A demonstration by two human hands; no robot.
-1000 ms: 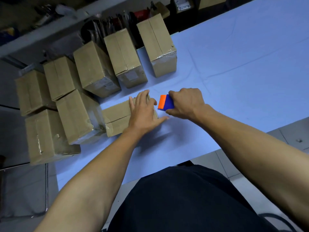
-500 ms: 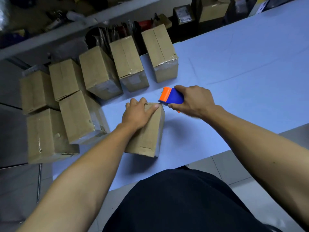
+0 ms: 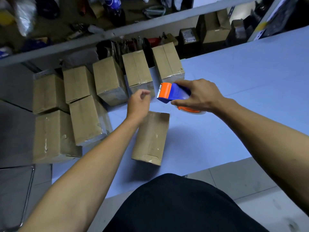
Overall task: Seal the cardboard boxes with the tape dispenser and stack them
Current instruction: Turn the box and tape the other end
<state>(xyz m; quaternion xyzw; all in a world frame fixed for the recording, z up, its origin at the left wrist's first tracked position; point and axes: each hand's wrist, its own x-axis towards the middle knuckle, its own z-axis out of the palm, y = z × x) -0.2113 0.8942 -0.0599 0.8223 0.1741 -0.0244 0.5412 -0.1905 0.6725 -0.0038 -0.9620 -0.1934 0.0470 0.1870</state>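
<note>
One cardboard box (image 3: pixel 151 138) lies lengthwise on the light blue table (image 3: pixel 242 101) in front of me. My right hand (image 3: pixel 199 96) grips the blue and orange tape dispenser (image 3: pixel 172 92), raised above the table just past the box's far end, serrated edge pointing left. My left hand (image 3: pixel 138 102) hovers over the box's far left corner with fingers loosely curled and holds nothing. Several other cardboard boxes (image 3: pixel 108 81) stand in a row and small stacks along the table's left and far edge.
A grey shelf rail (image 3: pixel 117 36) crosses above the boxes, with cluttered items and more cartons (image 3: pixel 215 29) behind it. A metal frame (image 3: pixel 26 195) stands at the lower left beside the table. My dark-clothed torso (image 3: pixel 180 206) is against the near table edge.
The box was turned from sideways to lengthwise in front of me. My left hand has since lifted off it. My right hand has raised the dispenser up off the box.
</note>
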